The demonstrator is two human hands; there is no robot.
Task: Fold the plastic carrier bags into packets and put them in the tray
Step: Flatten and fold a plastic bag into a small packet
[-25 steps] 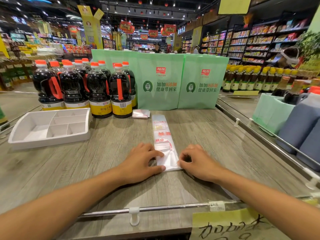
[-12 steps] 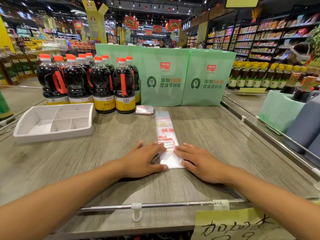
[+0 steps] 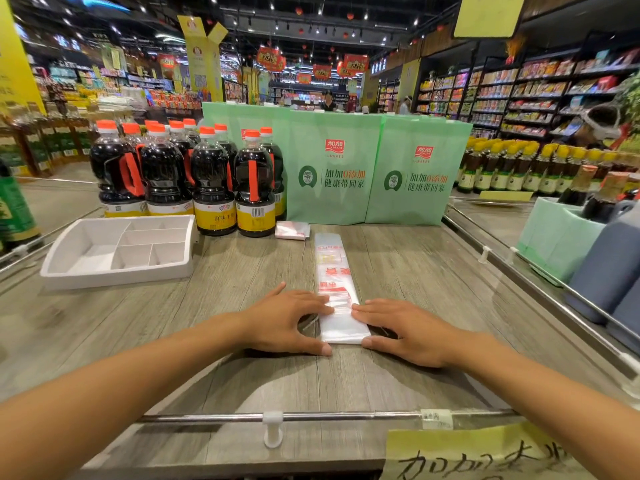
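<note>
Clear plastic carrier bag with red print (image 3: 333, 271) lies as a narrow strip at frame centre, near end pressed under flat fingers of my left hand (image 3: 287, 322) and right hand (image 3: 410, 332), nothing pinched; fold squarely, squeezing air out, before white compartmented tray (image 3: 114, 276), middle left.

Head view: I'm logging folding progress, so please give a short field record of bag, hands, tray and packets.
bag: long narrow strip, flat on the table
left hand: fingertips press its near end, left side
right hand: flat fingers press its near end, right side
tray: far left, no packets seen inside
folded packet: one, lying by the soy bottles
</note>
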